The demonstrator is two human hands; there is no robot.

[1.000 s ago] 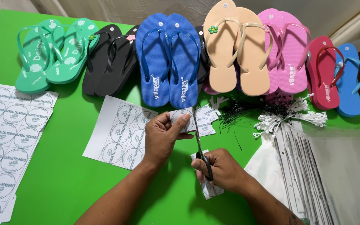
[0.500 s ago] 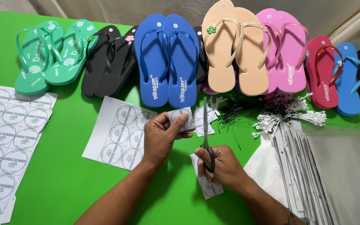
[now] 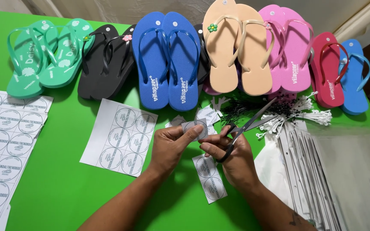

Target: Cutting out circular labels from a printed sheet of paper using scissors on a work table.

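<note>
My left hand pinches a small round paper label between thumb and fingertips, its grip closed on the cut-out just above the middle of the green desk. My right hand sits touching it at 3 o'clock, fingers through the black handles of the scissors, grip closed on them, the blades parted and pointing toward 2 o'clock, clear of the label. Under my right wrist, at 6 o'clock from the label, lies a narrow paper strip with two printed circles. At 9 o'clock from my left hand rests a sheet of circle labels, and larger sheets lie at the desk's far 9 o'clock edge. A row of flip-flops in green, black, blue, tan, pink and red lines the 12 o'clock side. Clear bags are stacked at 4 o'clock.
</note>
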